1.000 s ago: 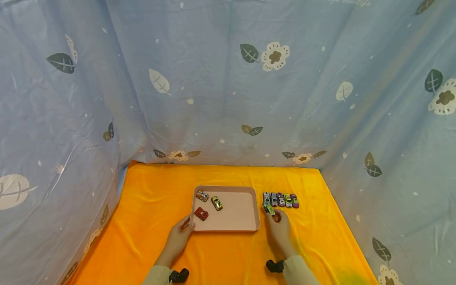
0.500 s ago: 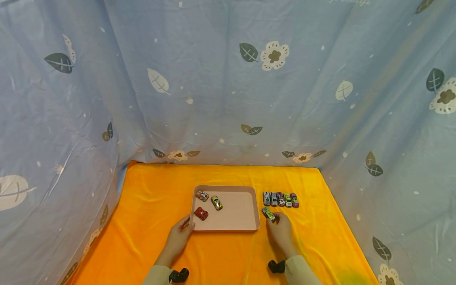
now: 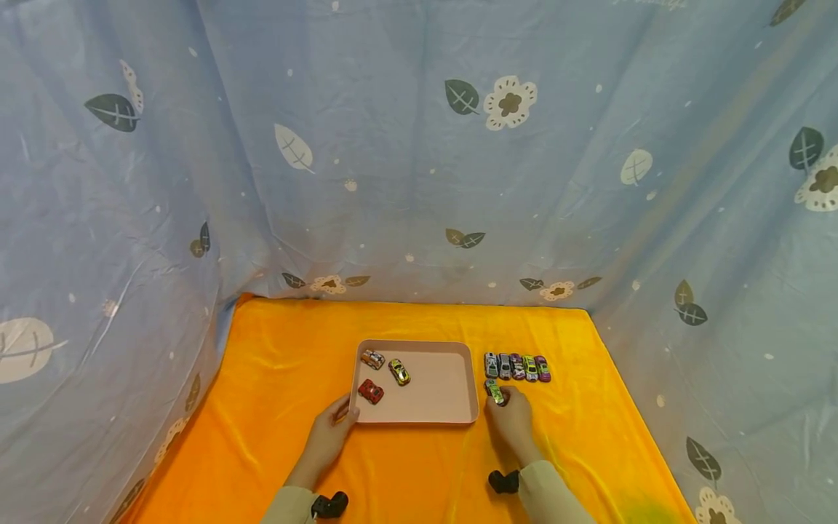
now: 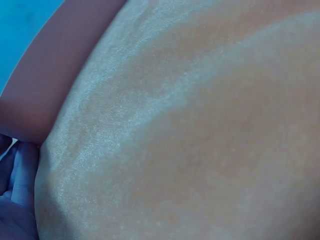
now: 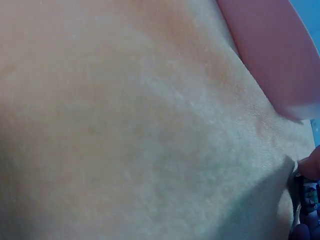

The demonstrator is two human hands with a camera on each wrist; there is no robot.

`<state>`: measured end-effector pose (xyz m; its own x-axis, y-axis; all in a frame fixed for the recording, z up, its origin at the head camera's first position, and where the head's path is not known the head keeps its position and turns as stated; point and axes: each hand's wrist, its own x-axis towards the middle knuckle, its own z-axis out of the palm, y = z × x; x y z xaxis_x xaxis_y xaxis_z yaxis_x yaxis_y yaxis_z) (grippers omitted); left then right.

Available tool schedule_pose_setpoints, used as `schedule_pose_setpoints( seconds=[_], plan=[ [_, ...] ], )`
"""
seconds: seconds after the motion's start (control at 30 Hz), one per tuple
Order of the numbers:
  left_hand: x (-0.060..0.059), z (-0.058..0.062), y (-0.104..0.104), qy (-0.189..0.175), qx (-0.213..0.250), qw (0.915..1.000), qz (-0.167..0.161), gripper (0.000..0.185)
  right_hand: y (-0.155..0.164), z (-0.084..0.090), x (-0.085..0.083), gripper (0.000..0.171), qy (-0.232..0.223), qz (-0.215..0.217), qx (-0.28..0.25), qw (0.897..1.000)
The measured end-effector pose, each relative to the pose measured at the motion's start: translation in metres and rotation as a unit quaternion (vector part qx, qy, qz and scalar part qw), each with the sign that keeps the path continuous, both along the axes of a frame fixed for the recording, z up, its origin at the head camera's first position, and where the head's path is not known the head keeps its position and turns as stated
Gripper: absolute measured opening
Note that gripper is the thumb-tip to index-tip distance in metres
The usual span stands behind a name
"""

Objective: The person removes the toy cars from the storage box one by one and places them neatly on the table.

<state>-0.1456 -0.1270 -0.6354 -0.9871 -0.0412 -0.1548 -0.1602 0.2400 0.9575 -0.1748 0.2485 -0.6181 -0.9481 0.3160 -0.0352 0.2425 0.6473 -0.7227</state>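
A green and white toy car (image 3: 495, 393) is pinched between the thumb and fingers of my right hand (image 3: 513, 418), just in front of a row of several toy cars (image 3: 517, 367) parked side by side. At the right edge of the right wrist view, the fingertips (image 5: 311, 165) grip the same car close over the cloth. My left hand (image 3: 330, 433) holds the front left corner of a pink tray (image 3: 432, 421). Inside the tray's left half lie an orange and silver car (image 3: 372, 359), a yellow car (image 3: 399, 372) and a red car (image 3: 370, 391).
A yellow-orange cloth (image 3: 281, 349) covers the table. Pale blue curtains (image 3: 393, 182) with leaf and flower prints rise behind it and on both sides. The parked row stands close to the tray's right side.
My right hand has drawn the green car back from the row's front left end, then turned it slightly and edged it forward again. The left hand and tray have stayed put.
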Motion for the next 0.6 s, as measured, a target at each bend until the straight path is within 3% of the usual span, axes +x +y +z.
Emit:
schedule_pose_setpoints(
  seconds=[0.17,0.4,0.6],
  plan=[
    [-0.0002,-0.0005,0.0016,-0.006,0.004,1.0000,0.000,0.051,0.0014,-0.0046,0.0022,0.043,0.010,-0.014,-0.015,1.000],
    [-0.0004,-0.0007,0.0028,-0.012,-0.003,0.9999,-0.001,0.051,0.0051,-0.0075,0.0047,0.055,-0.007,-0.016,-0.086,0.996],
    [0.0011,-0.0011,0.0022,-0.012,-0.001,0.9999,0.000,0.051,0.0062,-0.0102,0.0055,0.060,-0.010,-0.004,-0.092,0.996]
  ],
)
